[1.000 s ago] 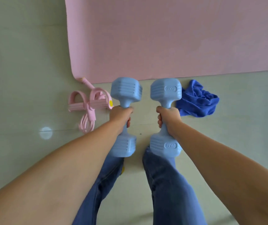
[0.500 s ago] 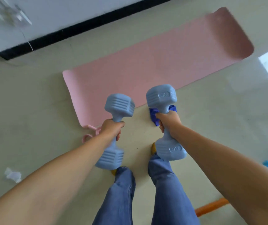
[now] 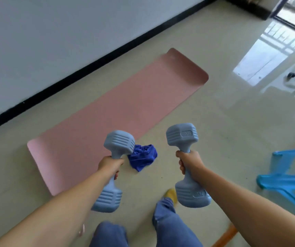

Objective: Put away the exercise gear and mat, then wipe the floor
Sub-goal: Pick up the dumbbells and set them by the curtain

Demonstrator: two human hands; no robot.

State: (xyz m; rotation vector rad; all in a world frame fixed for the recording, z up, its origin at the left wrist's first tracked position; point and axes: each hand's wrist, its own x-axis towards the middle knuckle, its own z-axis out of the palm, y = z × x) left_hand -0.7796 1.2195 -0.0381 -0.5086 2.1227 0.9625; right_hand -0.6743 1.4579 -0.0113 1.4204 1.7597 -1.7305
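Holding left dumbbell (image 3: 114, 171) in my left hand (image 3: 109, 165), fingers wrapped round handle; right hand (image 3: 190, 164) grips right dumbbell (image 3: 187, 165) same way, both raised off floor (image 3: 223, 132). Pink mat (image 3: 107, 111) lies flat along wall. Blue cloth (image 3: 143, 156) crumpled just beside mat edge, possibly touching.

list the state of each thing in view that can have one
left hand: grips the left dumbbell's handle
right hand: grips the right dumbbell's handle
left dumbbell: held off the floor, tilted
right dumbbell: held off the floor, tilted
pink exercise mat: unrolled, flat on the floor
blue cloth: crumpled on the floor beside the mat
blue plastic stool: lying tipped over
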